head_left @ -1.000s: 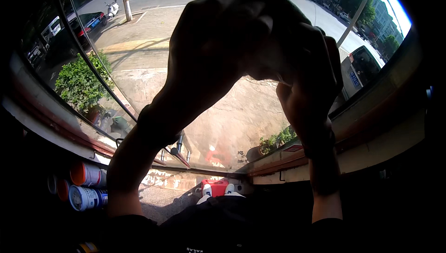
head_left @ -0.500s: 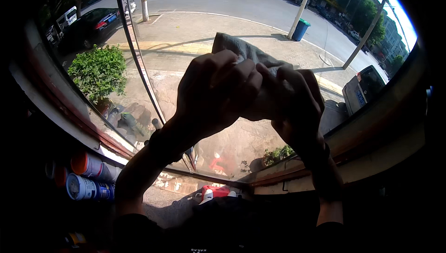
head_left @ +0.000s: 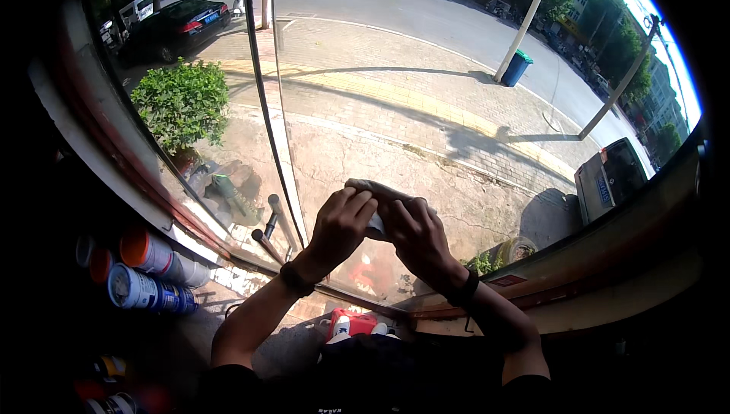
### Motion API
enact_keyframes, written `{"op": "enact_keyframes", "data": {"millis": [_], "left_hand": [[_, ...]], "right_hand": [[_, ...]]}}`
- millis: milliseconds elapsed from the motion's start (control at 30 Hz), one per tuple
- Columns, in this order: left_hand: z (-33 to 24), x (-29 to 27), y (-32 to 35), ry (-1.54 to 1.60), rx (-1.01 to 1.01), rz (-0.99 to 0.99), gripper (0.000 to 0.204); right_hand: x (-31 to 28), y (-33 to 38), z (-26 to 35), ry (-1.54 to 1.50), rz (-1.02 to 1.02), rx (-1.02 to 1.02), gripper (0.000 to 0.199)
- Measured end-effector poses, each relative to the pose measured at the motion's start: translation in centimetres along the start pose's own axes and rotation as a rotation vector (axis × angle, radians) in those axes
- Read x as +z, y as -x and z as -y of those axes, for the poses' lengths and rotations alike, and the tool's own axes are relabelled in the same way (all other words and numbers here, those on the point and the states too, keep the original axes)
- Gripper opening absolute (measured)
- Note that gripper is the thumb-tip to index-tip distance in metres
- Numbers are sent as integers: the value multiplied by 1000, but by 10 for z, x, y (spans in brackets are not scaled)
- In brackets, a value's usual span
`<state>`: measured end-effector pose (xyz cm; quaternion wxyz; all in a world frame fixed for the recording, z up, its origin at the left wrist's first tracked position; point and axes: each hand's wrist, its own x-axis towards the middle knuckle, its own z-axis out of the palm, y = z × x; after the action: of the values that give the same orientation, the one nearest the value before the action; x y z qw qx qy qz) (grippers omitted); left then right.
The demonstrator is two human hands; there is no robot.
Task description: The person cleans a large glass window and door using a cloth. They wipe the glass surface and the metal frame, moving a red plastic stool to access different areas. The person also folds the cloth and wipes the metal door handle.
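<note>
In front of the glass door, both hands grip a grey cloth (head_left: pixel 380 190), bunched between them. My left hand (head_left: pixel 341 222) has its fingers curled over the cloth's left part. On the right part, my right hand (head_left: pixel 417 235) is closed with bent fingers. The hands are close together, and a paler fold of the cloth shows in the gap between them. Most of the cloth is hidden behind the fingers. Whether the cloth touches the glass I cannot tell.
My shoes stand on a red step or stool (head_left: pixel 357 321). A dark door handle (head_left: pixel 268 224) is left of my hands. Several buckets (head_left: pixel 143 292) lie stacked at lower left. Through the glass appear a bush (head_left: pixel 180 104), parked cars and a blue bin (head_left: pixel 517 69).
Both hands and the cloth have moved down from higher in the view and look smaller. Less of the cloth shows above the fingers. The outdoor scene has shifted slightly right.
</note>
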<state>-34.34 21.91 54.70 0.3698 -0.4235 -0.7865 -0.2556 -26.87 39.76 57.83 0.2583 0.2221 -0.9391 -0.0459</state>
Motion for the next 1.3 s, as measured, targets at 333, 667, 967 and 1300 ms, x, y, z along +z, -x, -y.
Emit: {"op": "enact_keyframes", "data": {"millis": [333, 667, 967, 1300], "left_hand": [[49, -158, -156, -250, 366, -682, 36], [89, -80, -85, -254, 41, -504, 28], [51, 53, 118, -17, -308, -45, 17], [42, -111, -116, -116, 250, -690, 32]], "right_hand": [[-159, -161, -19, 171, -737, -311, 38], [-65, -165, 19, 27, -589, -98, 33], [123, -33, 41, -110, 43, -204, 33], [-158, -141, 7, 25, -681, -317, 36]]}}
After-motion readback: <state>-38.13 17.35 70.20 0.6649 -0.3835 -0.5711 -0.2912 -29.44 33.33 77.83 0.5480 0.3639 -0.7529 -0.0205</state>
